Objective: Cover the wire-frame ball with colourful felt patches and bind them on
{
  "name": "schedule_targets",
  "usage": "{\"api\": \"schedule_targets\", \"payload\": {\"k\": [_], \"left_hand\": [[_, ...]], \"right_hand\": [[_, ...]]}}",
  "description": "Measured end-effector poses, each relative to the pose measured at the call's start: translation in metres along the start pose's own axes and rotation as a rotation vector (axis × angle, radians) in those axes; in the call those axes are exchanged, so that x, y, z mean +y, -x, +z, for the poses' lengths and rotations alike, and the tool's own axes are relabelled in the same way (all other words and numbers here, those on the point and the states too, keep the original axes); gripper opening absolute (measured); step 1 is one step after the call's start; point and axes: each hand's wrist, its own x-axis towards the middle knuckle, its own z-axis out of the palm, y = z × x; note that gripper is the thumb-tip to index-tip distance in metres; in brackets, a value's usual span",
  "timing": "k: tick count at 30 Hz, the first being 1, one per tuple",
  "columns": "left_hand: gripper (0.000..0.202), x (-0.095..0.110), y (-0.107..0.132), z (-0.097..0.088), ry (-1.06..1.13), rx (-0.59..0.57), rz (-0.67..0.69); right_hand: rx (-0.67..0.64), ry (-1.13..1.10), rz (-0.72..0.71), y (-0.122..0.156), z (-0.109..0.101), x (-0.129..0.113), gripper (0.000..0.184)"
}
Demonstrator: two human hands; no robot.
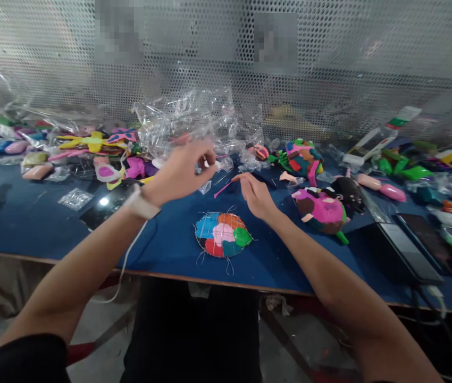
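Observation:
My left hand [188, 169], a white band on its wrist, is raised over the table with its fingers curled and slightly blurred. Something small and whitish shows by the fingertips, too indistinct to name. My right hand [256, 196] is closed, and from its fingertips a thin pink stick [223, 189] points down to the left. Below and between both hands lies a round wire-framed piece [223, 234] with blue, orange, pink, green, red and teal clay patches and loose wire loops at its edge. Neither hand touches it.
Clear plastic bags [194, 117] pile up at the back. Clay turtle-like figures [324, 210] stand to the right, beside phones [413, 250] with cables. A dark phone [104, 207] and a small plastic packet [75, 198] lie left. A perforated metal panel [210, 48] rises behind the table.

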Motion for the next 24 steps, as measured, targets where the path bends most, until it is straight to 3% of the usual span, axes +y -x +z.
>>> {"api": "schedule_targets", "payload": {"k": [5,8,11,15,20,24], "left_hand": [[0.042,-0.034,-0.039,0.052,-0.243,-0.337,-0.238],[0.053,-0.05,-0.056,0.076,-0.302,-0.419,-0.263],[0.045,-0.057,-0.061,0.086,-0.339,-0.45,-0.251],[0.042,-0.053,-0.061,0.079,-0.34,-0.362,-0.283],[0.04,-0.036,-0.058,0.047,-0.23,-0.216,-0.282],[0.035,-0.012,-0.03,0.031,-0.015,-0.138,-0.16]], "right_hand": [[-0.047,-0.012,-0.022,0.003,0.0,0.005,0.065],[-0.055,-0.015,-0.023,0.005,-0.001,0.006,0.064],[-0.058,0.001,-0.003,0.006,-0.002,0.006,0.065],[-0.053,0.022,0.028,0.005,-0.003,0.004,0.067],[0.045,0.097,0.043,0.001,-0.004,0.006,0.048],[0.119,0.025,-0.001,0.0,-0.003,0.007,0.033]]}}
